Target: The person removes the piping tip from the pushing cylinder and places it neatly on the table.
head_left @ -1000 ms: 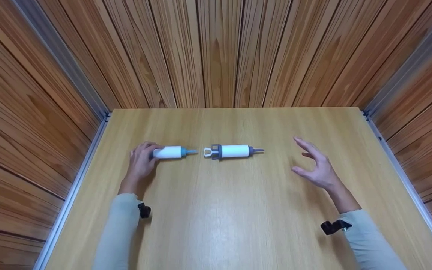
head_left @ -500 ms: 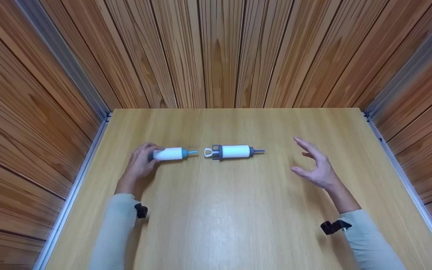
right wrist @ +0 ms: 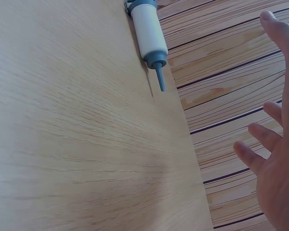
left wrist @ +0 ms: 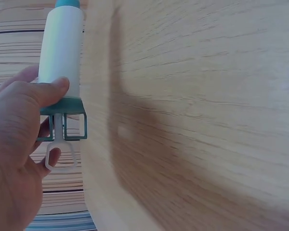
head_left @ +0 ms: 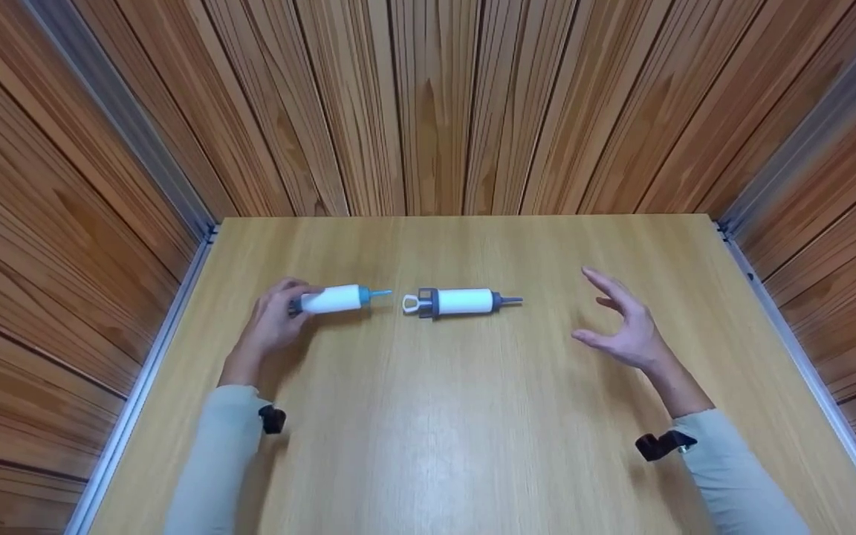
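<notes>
My right hand [head_left: 625,334] hung empty, fingers wide, right of the grey syringe [head_left: 465,300]. My left hand [head_left: 270,316] pinched the blue-tipped syringe [head_left: 333,299] left of it — so far back, its nozzle [head_left: 380,293] could have dipped.

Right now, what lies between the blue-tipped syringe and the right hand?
In the head view, the dark-tipped syringe lies on the tabletop between the blue-tipped syringe and the right hand.
</notes>
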Available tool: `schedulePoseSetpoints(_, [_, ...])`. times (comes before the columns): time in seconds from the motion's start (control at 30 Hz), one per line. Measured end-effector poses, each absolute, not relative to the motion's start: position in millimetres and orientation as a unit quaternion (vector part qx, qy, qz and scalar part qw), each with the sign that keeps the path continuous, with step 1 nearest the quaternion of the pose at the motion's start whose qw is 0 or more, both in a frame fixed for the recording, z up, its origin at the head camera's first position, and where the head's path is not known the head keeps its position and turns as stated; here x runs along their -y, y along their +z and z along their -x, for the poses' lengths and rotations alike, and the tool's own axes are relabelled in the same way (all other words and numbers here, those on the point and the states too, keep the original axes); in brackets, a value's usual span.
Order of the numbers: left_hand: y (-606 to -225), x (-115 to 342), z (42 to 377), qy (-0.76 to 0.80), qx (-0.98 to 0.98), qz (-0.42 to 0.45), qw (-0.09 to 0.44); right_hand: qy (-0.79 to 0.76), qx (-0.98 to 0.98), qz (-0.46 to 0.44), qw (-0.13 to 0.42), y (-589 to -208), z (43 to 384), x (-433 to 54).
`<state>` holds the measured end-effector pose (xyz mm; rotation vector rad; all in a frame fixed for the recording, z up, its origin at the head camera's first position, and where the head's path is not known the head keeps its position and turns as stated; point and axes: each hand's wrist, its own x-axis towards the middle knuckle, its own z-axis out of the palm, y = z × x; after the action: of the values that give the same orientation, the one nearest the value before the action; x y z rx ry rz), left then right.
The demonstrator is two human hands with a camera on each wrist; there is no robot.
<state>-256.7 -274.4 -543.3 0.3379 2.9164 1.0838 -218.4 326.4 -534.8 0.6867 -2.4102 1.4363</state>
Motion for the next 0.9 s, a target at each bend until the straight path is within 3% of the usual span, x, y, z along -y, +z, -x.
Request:
schedulePoseSetpoints(0.53, [-528.0,269.4,245.9,0.341,-0.929,-0.141,-0.013,0.509,0.824,-0.221,0.115,-532.1,225.0,-327.3])
schedulePoseSetpoints(0.9, [-520.6,262.5,241.4,0.334,-0.925,-0.173,-0.055,0.532,0.807,-0.236,0.103,-527.2,227.5,-319.8])
